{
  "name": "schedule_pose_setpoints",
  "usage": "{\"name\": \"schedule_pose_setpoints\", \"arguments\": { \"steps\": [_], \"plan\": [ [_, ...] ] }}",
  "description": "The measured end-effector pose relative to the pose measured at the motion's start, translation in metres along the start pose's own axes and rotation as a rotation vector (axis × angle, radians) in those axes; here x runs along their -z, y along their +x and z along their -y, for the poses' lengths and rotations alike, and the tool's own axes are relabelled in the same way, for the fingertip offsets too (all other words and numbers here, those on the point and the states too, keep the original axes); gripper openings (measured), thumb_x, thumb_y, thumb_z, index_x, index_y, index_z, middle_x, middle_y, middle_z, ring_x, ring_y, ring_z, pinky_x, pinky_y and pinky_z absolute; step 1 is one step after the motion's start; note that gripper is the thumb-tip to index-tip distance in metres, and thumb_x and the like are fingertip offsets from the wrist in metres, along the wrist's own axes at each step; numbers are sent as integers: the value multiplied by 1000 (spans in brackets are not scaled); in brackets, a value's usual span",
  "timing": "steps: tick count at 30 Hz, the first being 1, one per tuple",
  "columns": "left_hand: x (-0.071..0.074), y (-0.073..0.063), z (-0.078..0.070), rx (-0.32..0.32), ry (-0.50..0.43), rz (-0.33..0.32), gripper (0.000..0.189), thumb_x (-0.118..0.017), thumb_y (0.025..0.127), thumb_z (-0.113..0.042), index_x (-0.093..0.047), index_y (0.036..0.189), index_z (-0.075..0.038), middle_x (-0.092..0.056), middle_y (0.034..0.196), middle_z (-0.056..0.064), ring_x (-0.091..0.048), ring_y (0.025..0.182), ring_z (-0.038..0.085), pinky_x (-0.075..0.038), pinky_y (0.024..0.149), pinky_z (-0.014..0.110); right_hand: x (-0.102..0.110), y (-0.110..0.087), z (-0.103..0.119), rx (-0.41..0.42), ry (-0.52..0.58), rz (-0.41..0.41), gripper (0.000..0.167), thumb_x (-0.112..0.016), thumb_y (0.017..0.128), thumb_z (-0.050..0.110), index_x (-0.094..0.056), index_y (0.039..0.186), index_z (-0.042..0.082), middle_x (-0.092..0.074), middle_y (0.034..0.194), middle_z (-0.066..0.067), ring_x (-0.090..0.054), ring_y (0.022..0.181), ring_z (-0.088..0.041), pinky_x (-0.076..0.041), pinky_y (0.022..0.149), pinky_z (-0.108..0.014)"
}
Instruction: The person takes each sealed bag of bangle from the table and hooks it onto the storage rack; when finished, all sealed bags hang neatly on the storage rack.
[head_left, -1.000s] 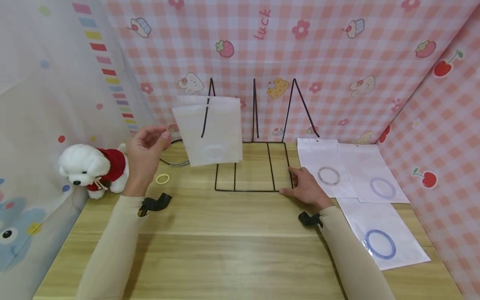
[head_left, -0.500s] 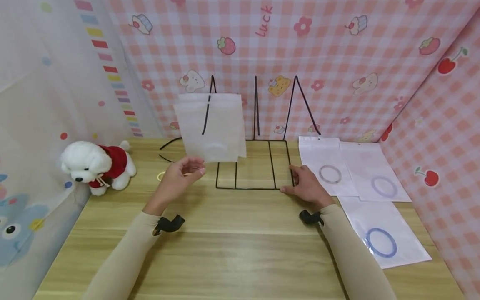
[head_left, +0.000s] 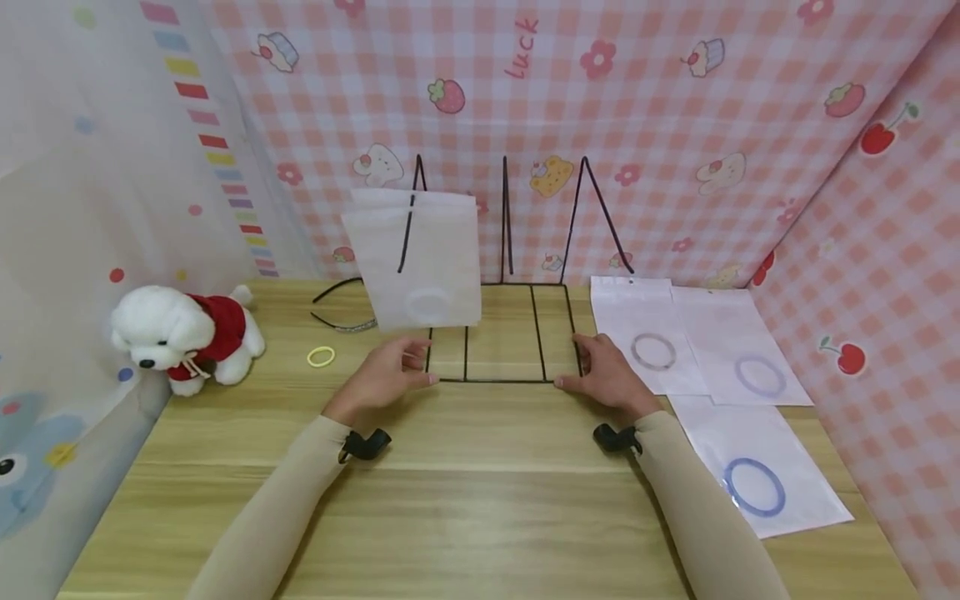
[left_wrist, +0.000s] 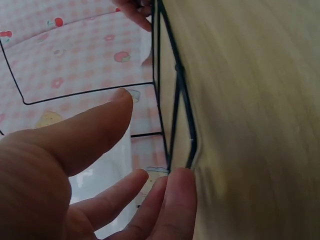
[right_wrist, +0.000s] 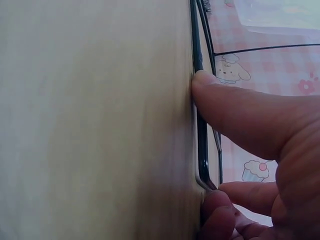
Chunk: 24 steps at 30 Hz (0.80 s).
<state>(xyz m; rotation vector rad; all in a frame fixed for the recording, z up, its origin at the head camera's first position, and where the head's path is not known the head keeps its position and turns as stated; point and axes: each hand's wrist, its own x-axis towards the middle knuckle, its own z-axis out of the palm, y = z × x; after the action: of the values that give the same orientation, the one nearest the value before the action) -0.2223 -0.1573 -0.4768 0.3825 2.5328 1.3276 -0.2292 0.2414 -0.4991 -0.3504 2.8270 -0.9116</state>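
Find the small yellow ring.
In the head view, the small yellow ring lies left on the wood-grain table, between the white plush dog in red and the left hand.

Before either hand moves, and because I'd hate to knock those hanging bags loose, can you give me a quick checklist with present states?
1. Hanging bags hooked on the wire rack: ok, the leftmost hook passes through near their tops.
2. Right hand on the base: ok, thumb on the wire at the near right corner.
3. Left hand secure on the base: not ok, at the near left corner, but its thumb stands off the wire.
4. Black band free of the rack: cannot tell, partly hidden behind the bags.
5. Yellow ring apart from the rack: ok.
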Motion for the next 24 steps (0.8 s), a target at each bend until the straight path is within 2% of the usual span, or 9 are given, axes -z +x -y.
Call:
{"name": "schedule_pose_setpoints", "arguments": {
  "steps": [6,10,14,18,24],
  "plan": [
    [-7,12,9,-12,62,-34,65,-83,91,-16,-56,147,5,-66,130,22,-63,118,35,-51,106,50,1,2,1,21,-27,29,94,-82,92,44,-38,160,-4,-51,111,-15,-47,95,-25,-41,82,-39],
    [-10,17,6,-15,102,-47,68,-86,88,-16,-57,147,4,-67,117,15,-63,110,28,-52,102,46,4,1,-1,19,-64,35,95,-81,92,44,-37,159,-5,-52,110,-15,-48,96,-25,-42,84,-40],
    [-12,22,1,-32,170,-58,67,-88,86,-16,-60,143,6,-62,103,10,-58,97,22,-51,91,39,8,0,2,19,-73,42,93,-81,93,42,-36,159,-7,-52,109,-16,-48,96,-25,-42,84,-40],
    [-13,26,1,-54,212,-66,65,-88,86,-14,-62,140,8,-63,100,10,-59,93,21,-51,88,37,10,-1,4,5,-59,59,94,-80,93,43,-35,159,-7,-52,111,-17,-48,96,-25,-42,83,-40],
    [-13,26,2,-57,220,-73,61,-90,84,-12,-65,136,8,-63,97,10,-60,90,21,-53,87,38,10,1,2,22,-40,76,92,-80,94,44,-38,158,-7,-53,109,-15,-48,94,-24,-42,81,-37]
  ]
}}
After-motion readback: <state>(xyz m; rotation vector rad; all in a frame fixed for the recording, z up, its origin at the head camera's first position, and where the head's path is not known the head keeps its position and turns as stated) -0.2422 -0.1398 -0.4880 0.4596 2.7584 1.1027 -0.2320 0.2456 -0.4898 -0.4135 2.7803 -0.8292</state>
